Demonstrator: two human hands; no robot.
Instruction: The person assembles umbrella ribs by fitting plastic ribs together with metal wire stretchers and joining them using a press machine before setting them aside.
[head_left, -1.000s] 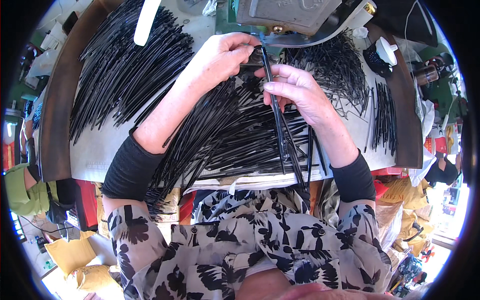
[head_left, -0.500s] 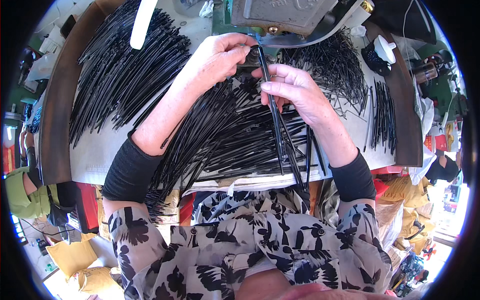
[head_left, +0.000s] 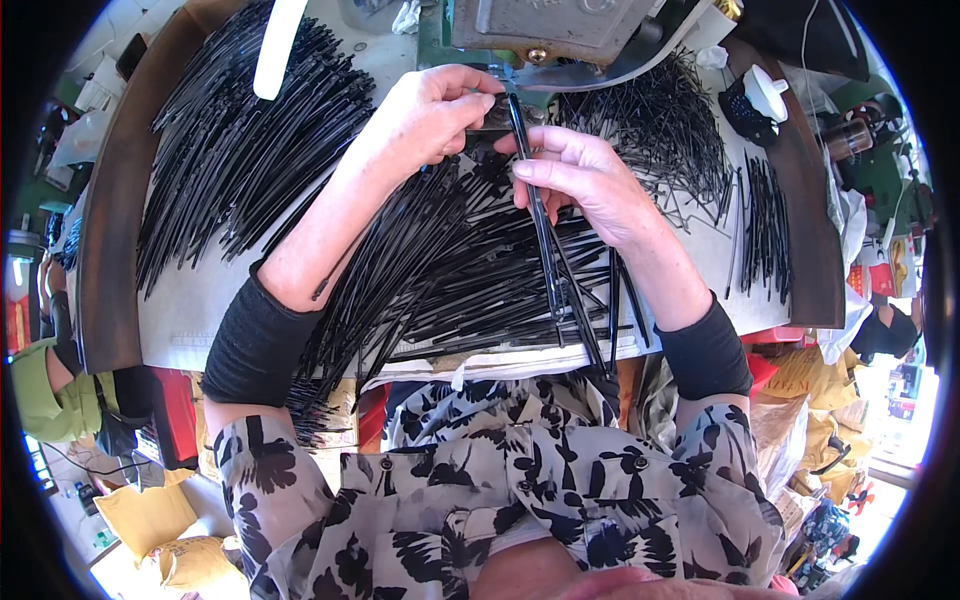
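My left hand point(head_left: 440, 112) is closed in a pinch beside the lower part of a grey metal machine point(head_left: 560, 22); whatever lies between its fingertips is too small to make out. My right hand point(head_left: 575, 180) grips a long, glossy black rod point(head_left: 548, 255) between thumb and fingers. The rod's upper end reaches the machine just beside my left fingertips, and its lower end slants toward the table's near edge. Beneath both hands spreads a loose heap of thin black rods point(head_left: 440, 255), lying in crossing directions.
A large bundle of black rods point(head_left: 250, 130) covers the table's left side. Thin black pieces point(head_left: 660, 130) are piled at the right, near a smaller row of rods point(head_left: 767, 225). A white cup point(head_left: 768, 95) stands by the brown table rim point(head_left: 815, 240). A person in green point(head_left: 50, 385) is at far left.
Both hands and the held rod have shifted very slightly left. The grip of each hand looks the same.
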